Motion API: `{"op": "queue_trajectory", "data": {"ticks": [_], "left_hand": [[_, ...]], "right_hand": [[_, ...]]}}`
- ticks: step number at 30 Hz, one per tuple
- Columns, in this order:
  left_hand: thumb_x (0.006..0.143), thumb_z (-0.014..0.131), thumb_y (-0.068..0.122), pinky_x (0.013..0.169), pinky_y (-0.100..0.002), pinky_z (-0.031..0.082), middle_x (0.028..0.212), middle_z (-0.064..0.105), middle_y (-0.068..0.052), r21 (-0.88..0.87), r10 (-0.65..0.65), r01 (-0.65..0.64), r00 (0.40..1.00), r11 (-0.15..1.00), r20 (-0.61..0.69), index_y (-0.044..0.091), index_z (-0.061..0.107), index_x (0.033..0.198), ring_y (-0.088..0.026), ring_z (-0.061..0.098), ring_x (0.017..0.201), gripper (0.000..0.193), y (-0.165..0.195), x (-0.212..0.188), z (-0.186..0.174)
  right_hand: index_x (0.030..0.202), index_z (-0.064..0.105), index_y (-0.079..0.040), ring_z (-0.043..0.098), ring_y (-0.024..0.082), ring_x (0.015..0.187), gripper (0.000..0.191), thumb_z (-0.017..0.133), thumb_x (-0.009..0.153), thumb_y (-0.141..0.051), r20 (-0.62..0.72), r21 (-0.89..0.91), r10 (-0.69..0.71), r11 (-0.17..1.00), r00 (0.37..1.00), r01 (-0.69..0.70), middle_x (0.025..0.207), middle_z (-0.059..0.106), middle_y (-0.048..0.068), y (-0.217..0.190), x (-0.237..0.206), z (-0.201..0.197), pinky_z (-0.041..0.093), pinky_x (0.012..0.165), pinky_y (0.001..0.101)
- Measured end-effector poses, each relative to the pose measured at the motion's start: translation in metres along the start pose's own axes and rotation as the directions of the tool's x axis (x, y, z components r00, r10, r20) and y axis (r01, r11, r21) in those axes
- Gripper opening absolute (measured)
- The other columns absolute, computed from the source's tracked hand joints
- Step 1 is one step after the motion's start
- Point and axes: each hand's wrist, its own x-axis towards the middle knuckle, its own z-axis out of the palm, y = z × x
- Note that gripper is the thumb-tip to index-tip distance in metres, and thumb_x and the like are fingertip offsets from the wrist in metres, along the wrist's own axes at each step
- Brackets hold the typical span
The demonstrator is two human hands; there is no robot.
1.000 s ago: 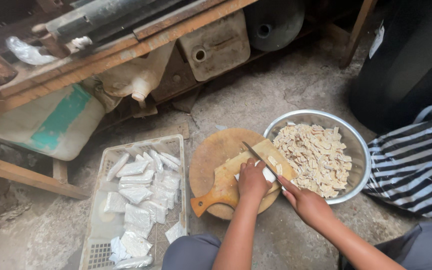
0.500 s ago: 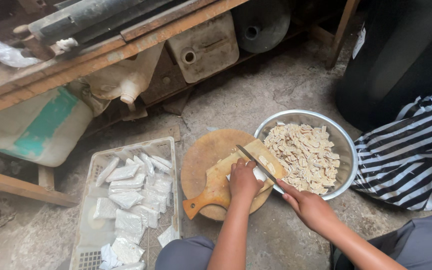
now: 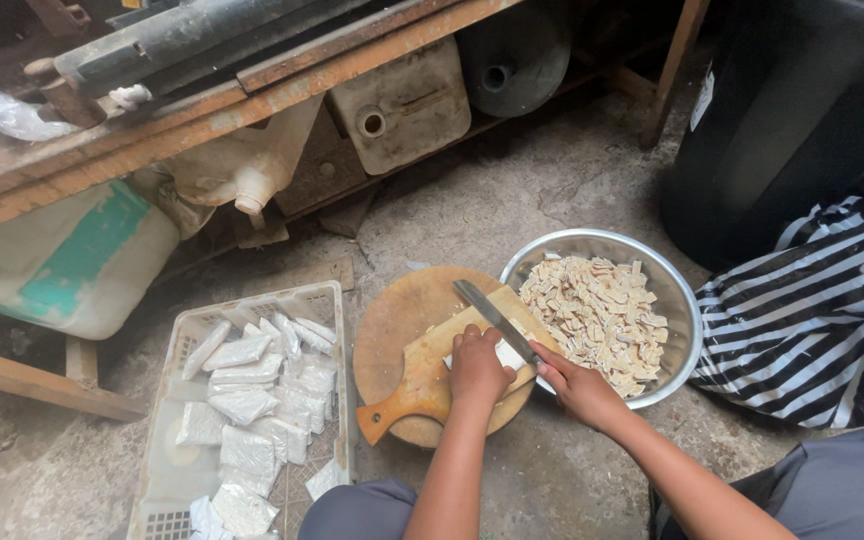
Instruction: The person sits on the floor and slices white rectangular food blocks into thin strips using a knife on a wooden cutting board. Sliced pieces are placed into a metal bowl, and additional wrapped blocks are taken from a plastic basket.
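Two bare hands work over a small paddle-shaped cutting board (image 3: pixel 432 375) that lies on top of a round wooden block (image 3: pixel 402 320) on the ground. The left hand (image 3: pixel 477 365) is curled down, fingers bent and pressing on a pale block of food (image 3: pixel 508 355) on the board; only a white corner of it shows past the knuckles. The right hand (image 3: pixel 580 385) is closed around the handle of a knife (image 3: pixel 492 318), whose dark blade runs up and to the left from the fist, lying across the board just beside the left hand's fingers. The handle itself is hidden inside the grip.

Just right of the round block, touching its edge, sits a metal bowl (image 3: pixel 677 300) heaped with small pale cut pieces (image 3: pixel 597 315). To the left of the block stands a white plastic crate (image 3: pixel 327 300) holding many flat packets wrapped in clear plastic (image 3: pixel 247 400).

The ground is rough, stained concrete (image 3: pixel 512 200). Along the top runs a rusty metal beam (image 3: pixel 252 100) with dark pipes lying on it; under it are dirty plastic jerrycans (image 3: pixel 402 105) and a white container with a green patch (image 3: pixel 62 265). A large dark barrel (image 3: pixel 802 110) stands at the upper right, with a black-and-white striped cloth (image 3: pixel 812 310) beside it.
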Motion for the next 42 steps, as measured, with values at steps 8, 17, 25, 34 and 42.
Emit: {"op": "queue_trajectory", "data": {"ticks": [8, 17, 25, 34, 42], "left_hand": [[0.065, 0.088, 0.016, 0.104, -0.04, 0.046, 0.13, 0.057, -0.015, -0.006, 0.015, -0.015, 1.0, 1.0, -0.025, 0.011, 0.069, 0.119, -0.034, 0.052, 0.122, 0.058, 0.0, 0.001, 0.002], [0.063, 0.088, 0.013, 0.104, -0.039, 0.046, 0.129, 0.059, -0.014, -0.061, 0.009, -0.012, 0.999, 0.998, -0.042, 0.009, 0.07, 0.116, -0.034, 0.052, 0.121, 0.057, -0.004, 0.001, 0.005], [0.062, 0.089, 0.014, 0.102, -0.04, 0.048, 0.122, 0.06, -0.012, -0.071, 0.022, -0.026, 0.998, 0.997, -0.058, 0.009, 0.069, 0.119, -0.033, 0.053, 0.119, 0.06, -0.005, 0.0, 0.001], [0.063, 0.086, 0.016, 0.102, -0.04, 0.048, 0.123, 0.06, -0.012, -0.052, 0.019, -0.022, 0.999, 0.998, -0.049, 0.01, 0.071, 0.113, -0.034, 0.053, 0.118, 0.052, -0.007, 0.001, 0.006], [0.062, 0.086, 0.012, 0.1, -0.041, 0.049, 0.127, 0.06, -0.012, -0.083, 0.031, -0.037, 0.997, 0.996, -0.077, 0.009, 0.07, 0.115, -0.034, 0.053, 0.118, 0.055, -0.008, -0.002, 0.006]], "right_hand": [[0.149, 0.046, -0.046, 0.073, 0.037, 0.083, 0.051, 0.053, 0.098, -0.044, -0.168, -0.251, -0.327, 0.926, 0.93, 0.281, 0.085, 0.073, 0.02, -0.002, -0.047, -0.006, 0.056, 0.079, 0.0452], [0.15, 0.04, -0.053, 0.073, 0.035, 0.082, 0.054, 0.05, 0.097, -0.05, -0.122, -0.443, -0.204, 0.887, 0.971, 0.131, 0.085, 0.071, 0.016, 0.001, -0.033, 0.01, 0.057, 0.08, 0.0436], [0.149, 0.043, -0.047, 0.071, 0.04, 0.103, 0.05, 0.047, 0.1, -0.05, -0.071, -0.119, -0.238, 0.966, 0.969, 0.229, 0.114, 0.073, 0.018, -0.004, 0.013, -0.001, 0.054, 0.091, 0.0443], [0.152, 0.043, -0.051, 0.074, 0.032, 0.08, 0.055, 0.05, 0.097, -0.048, -0.071, -0.302, -0.161, 0.944, 0.984, 0.132, 0.08, 0.072, 0.017, 0.002, -0.061, -0.014, 0.057, 0.081, 0.043], [0.149, 0.042, -0.055, 0.072, 0.034, 0.081, 0.053, 0.049, 0.097, -0.052, -0.124, -0.429, -0.218, 0.892, 0.968, 0.146, 0.082, 0.071, 0.017, -0.003, -0.023, 0.01, 0.057, 0.08, 0.0433]]}}
